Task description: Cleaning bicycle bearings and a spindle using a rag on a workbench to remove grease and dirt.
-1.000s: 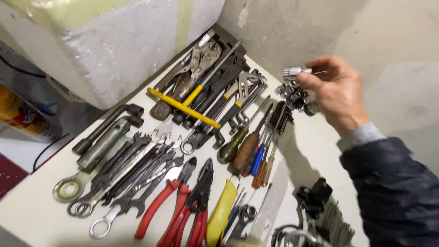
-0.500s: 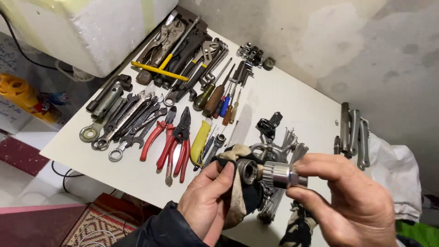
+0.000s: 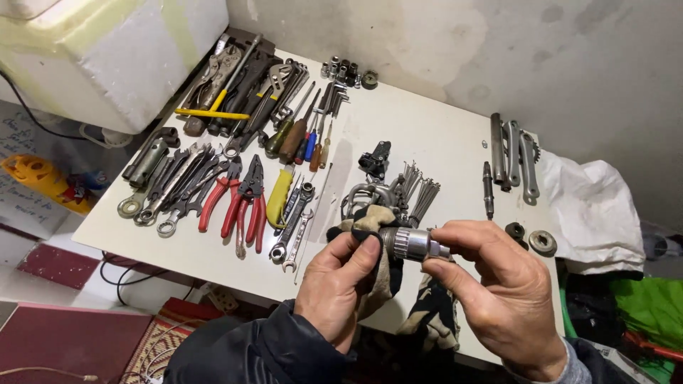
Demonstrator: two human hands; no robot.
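Spanning the gap between both hands, a metal cylinder (image 3: 413, 244) is held above the near edge of the table (image 3: 427, 135). Its left end is pinched by the left hand (image 3: 334, 284) through a cloth (image 3: 377, 274); its right end is gripped by the right hand (image 3: 501, 291).

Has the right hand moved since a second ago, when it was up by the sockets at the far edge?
Yes. The right hand has come away from the sockets to the table's near edge, now gripping a metal cylinder with the left hand.
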